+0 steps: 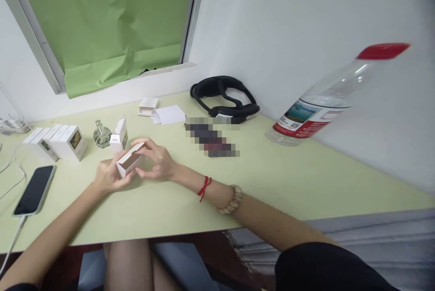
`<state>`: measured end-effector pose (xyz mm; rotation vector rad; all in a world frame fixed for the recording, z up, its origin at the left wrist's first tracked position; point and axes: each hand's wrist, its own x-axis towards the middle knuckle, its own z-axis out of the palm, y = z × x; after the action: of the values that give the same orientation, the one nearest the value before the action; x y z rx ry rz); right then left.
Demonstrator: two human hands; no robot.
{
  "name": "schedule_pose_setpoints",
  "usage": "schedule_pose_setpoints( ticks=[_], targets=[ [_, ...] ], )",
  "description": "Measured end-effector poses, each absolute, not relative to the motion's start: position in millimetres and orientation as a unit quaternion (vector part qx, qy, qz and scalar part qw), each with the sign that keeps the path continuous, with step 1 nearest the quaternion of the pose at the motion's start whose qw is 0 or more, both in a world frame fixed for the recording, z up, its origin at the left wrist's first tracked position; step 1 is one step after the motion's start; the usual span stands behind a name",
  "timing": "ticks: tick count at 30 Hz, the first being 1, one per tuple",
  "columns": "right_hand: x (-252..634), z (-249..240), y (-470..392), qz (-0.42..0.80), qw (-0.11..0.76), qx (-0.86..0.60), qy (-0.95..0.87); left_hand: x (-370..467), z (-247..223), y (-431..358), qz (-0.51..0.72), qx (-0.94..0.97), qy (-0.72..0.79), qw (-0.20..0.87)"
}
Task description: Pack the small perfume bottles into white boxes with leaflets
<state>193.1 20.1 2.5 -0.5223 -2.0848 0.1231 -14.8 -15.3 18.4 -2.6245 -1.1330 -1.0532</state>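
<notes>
Between my two hands is a small white cardboard box (126, 171), tilted, with its brown inside showing at the open end. My left hand (108, 175) grips it from the left and below. The fingers of my right hand (156, 160) hold its right side and the flap at the top edge. Just behind it stands another white box (118, 139) with a raised flap. A clear glass perfume bottle (102, 134) stands left of that box.
Several white boxes (73, 143) stand in a row at the left, near a charging phone (35, 190). Farther back lie an open white box (148, 106), white paper (169, 114) and a black headset (224, 96). A red-capped water bottle (309, 109) stands at the right; a pixelated item lies mid-table.
</notes>
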Motion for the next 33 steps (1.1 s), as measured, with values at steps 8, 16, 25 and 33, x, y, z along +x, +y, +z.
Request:
schedule_pose_setpoints(
  ticks=[8, 16, 25, 33],
  targets=[
    [189, 3, 21, 0.204, 0.484, -0.231, -0.819, -4, 15, -18, -0.269, -0.875, -0.402, -0.008],
    [179, 0, 13, 0.338, 0.466, -0.300, -0.761, -4, 15, -13, -0.246, -0.906, -0.343, 0.035],
    [185, -3, 28, 0.457, 0.563, -0.267, -0.635, -16, 23, -6, -0.459, -0.798, -0.368, 0.127],
    [183, -13, 45, 0.563, 0.598, -0.289, -0.492, -24, -6, 18, -0.438, -0.740, -0.502, -0.089]
  ],
)
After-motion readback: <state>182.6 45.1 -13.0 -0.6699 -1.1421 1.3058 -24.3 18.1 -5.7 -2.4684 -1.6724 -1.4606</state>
